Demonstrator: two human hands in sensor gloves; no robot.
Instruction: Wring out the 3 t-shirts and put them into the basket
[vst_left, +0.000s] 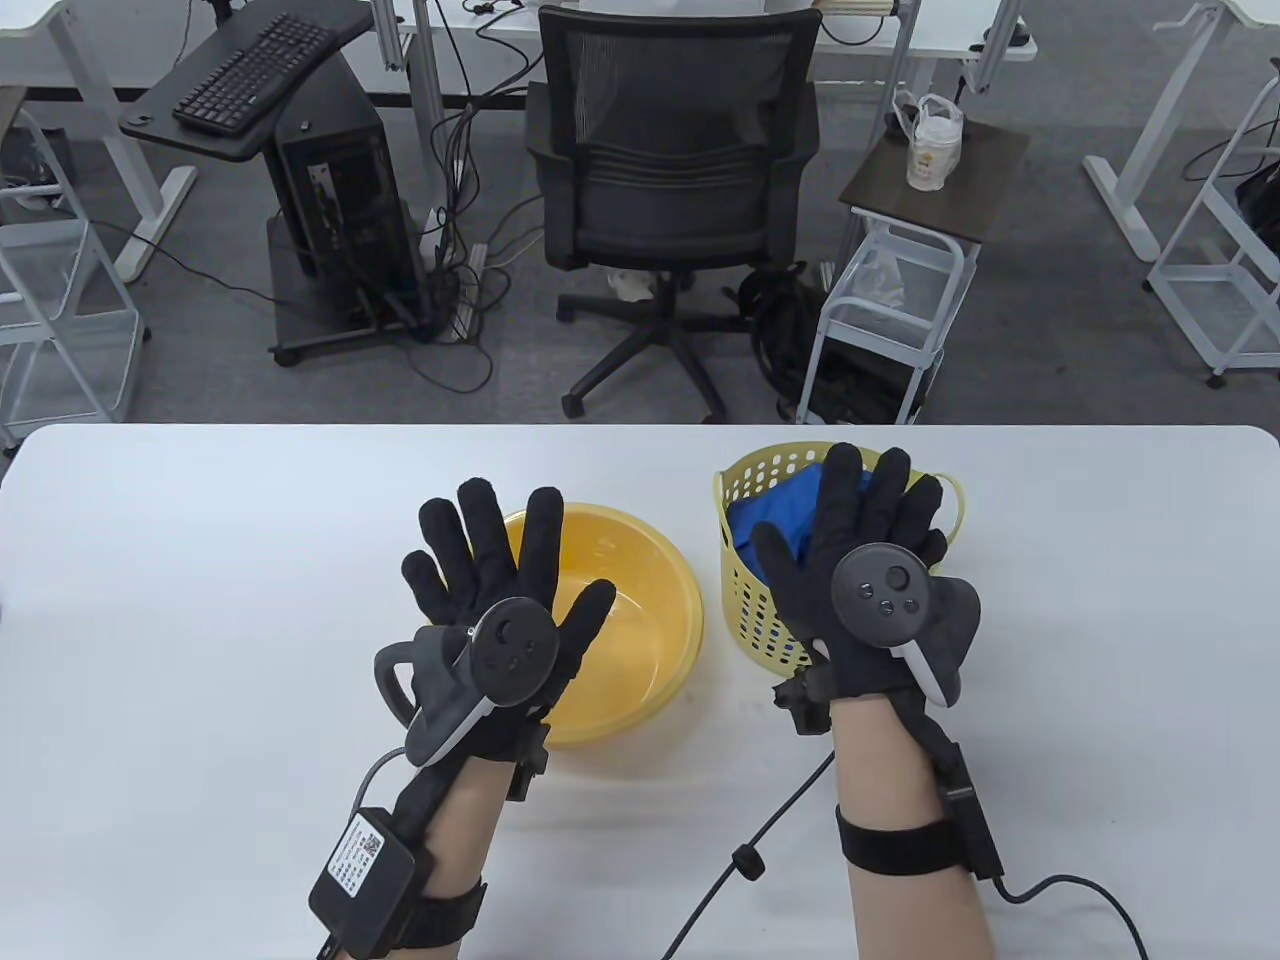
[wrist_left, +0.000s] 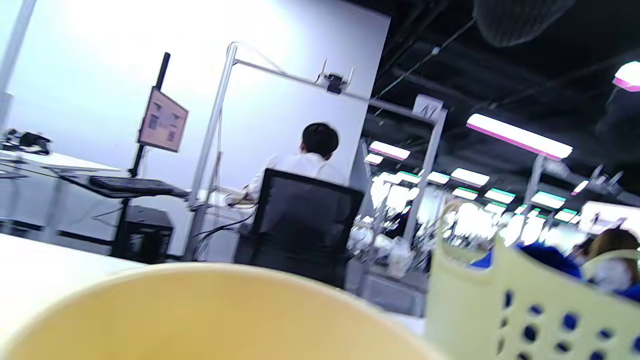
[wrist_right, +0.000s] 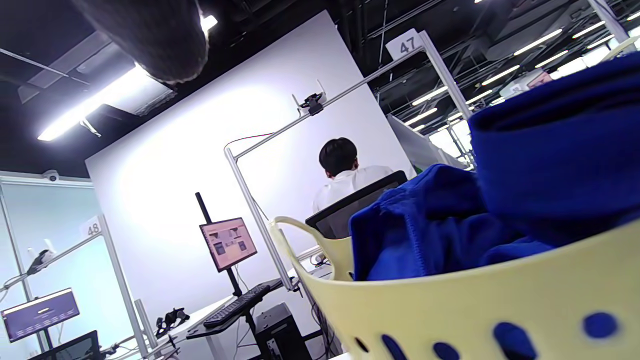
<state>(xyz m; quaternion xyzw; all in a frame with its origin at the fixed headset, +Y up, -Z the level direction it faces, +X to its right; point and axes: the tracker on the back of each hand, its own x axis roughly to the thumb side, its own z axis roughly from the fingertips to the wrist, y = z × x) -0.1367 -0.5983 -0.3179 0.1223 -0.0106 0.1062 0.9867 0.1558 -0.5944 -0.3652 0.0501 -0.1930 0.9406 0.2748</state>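
Nearest the camera, both hands hang above the white desk with fingers spread straight and nothing in them. The left hand is fully open, palm down, and so is the right hand; each carries a tracker on its back, and neither touches cloth, bowl or basket as far as the table view shows.

Just under and beyond the left hand's fingers sits the yellow bowl. The part of its inside that shows is bare yellow plastic, with no shirt in it; the portion beneath the hand is hidden. The left wrist view shows only its rim close up.

Under and beyond the right hand's fingers stands the pale yellow basket, with blue t-shirts bundled inside it. In the right wrist view the blue cloth rises above the basket's rim in thick folds. How many shirts make up the heap cannot be counted.

Farther off, beyond the desk, an office chair stands on the floor.

Judging from the bare bowl, the filled basket and the two idle hands, the wringing and loading look finished or very nearly so; no blue cloth lies loose on the desk, so little or nothing seems left to do.
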